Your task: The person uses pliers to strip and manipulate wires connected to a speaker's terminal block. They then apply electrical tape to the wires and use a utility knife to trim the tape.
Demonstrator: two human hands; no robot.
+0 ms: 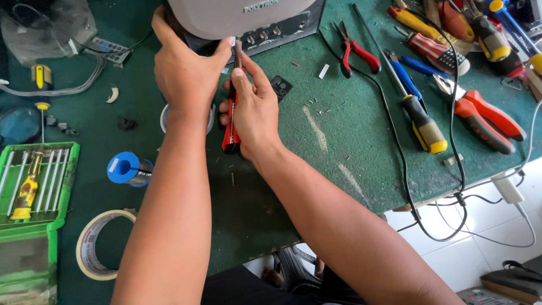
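My left hand [183, 70] grips the lower left edge of a grey device [237, 14] standing at the far edge of the green bench. My right hand [254, 107] is closed around a red-and-black utility knife [230, 135], its blade end pointing up at the device's black rear panel [276, 31] next to my left thumb. The knife tip is partly hidden between my fingers.
Right of my hands lie red pliers [355, 53], a long yellow-handled screwdriver [420, 121], orange-handled pliers [488, 118] and more screwdrivers [435, 51]. A black cable [395, 147] crosses the mat. To the left lie a solder spool [129, 168], a tape roll [99, 243] and a green screwdriver case [36, 181].
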